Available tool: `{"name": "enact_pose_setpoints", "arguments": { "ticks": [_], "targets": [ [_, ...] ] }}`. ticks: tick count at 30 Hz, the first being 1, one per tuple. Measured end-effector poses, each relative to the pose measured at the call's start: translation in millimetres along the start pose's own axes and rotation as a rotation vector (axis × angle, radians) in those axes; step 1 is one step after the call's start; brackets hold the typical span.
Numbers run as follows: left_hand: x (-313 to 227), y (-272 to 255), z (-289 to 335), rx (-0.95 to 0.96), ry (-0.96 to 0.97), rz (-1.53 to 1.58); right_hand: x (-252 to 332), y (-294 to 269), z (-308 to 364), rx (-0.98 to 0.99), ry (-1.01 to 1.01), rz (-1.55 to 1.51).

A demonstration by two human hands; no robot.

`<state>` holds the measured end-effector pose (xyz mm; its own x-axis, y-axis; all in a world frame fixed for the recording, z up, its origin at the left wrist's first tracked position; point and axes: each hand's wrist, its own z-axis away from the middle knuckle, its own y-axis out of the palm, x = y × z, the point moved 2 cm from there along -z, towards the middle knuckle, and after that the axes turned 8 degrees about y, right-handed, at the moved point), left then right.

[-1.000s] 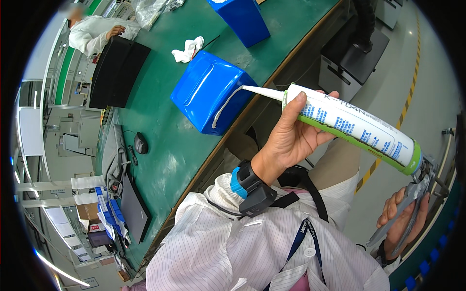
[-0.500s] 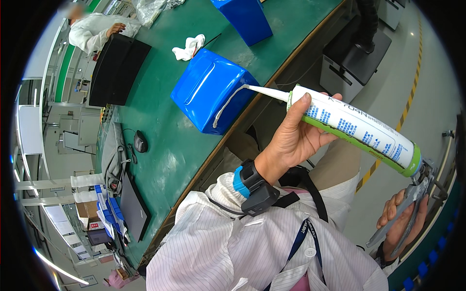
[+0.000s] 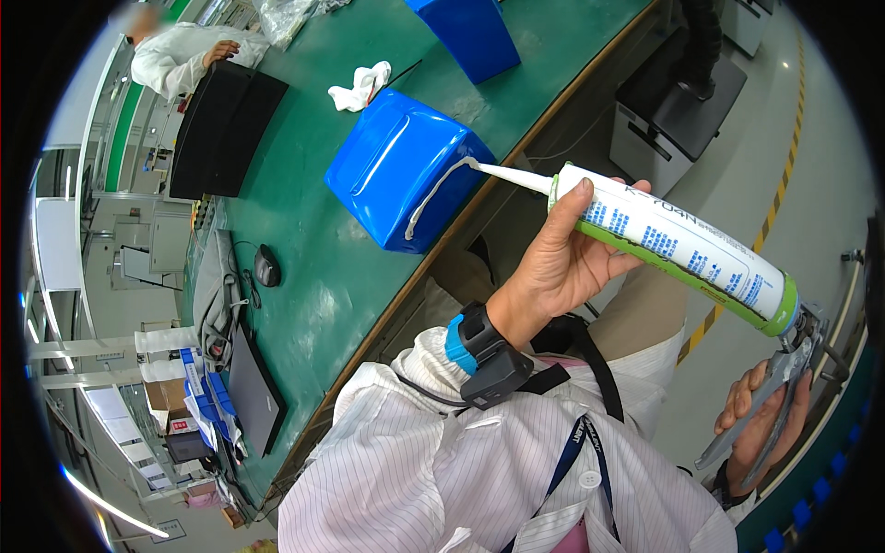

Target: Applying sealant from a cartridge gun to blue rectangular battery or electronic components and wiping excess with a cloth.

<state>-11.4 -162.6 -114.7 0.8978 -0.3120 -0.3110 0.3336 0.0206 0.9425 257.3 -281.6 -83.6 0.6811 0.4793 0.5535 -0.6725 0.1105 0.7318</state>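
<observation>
My left hand point(image 3: 553, 263) is wrapped round the front of a white and green sealant cartridge point(image 3: 687, 244), thumb on top. At the far right my right hand point(image 3: 761, 424) grips the metal handle of the caulking gun point(image 3: 784, 373) that carries the cartridge. The tapered white nozzle point(image 3: 518, 176) points left, its tip at the near edge of a shiny blue block point(image 3: 383, 175) on the table. A whitish bead of sealant point(image 3: 430, 197) curves along the block's near face up to that tip.
Another blue block point(image 3: 470, 41) stands farther back on the green table point(image 3: 318, 267), past a white cloth point(image 3: 358, 89). Leftward lie a black mouse point(image 3: 266, 265), a closed laptop point(image 3: 255, 392) and a black monitor point(image 3: 221, 134), with a person point(image 3: 189, 57) behind it. A black-topped cabinet point(image 3: 678, 106) stands rightward.
The nozzle tip has shifted slightly to the right along the block's edge, and the sealant bead reaches a little farther with it. Both hands keep their hold.
</observation>
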Motion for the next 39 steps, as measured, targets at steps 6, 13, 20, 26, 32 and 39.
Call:
{"name": "enact_pose_setpoints", "arguments": {
  "ticks": [6, 13, 20, 26, 32, 39],
  "targets": [
    [1, -1, -3, -0.004, 0.0, -0.043, 4, -1, -2, 0.01, 0.008, 0.001],
    [2, -1, -5, -0.041, 0.0, -0.033, 7, -1, -6, 0.033, 0.027, -0.026],
    [4, -2, 3, -0.031, -0.01, -0.009, 3, -2, 3, 0.023, 0.019, -0.006],
    [1, 0, 5, -0.024, -0.001, -0.019, 1, -3, 2, 0.025, 0.012, 0.002],
    [2, -2, 6, -0.018, -0.007, 0.003, 3, -1, 3, 0.009, 0.014, 0.011],
    [3, -3, 7, -0.033, 0.001, 0.021, 5, 0, 1, 0.029, 0.025, 0.021]
  ]
}}
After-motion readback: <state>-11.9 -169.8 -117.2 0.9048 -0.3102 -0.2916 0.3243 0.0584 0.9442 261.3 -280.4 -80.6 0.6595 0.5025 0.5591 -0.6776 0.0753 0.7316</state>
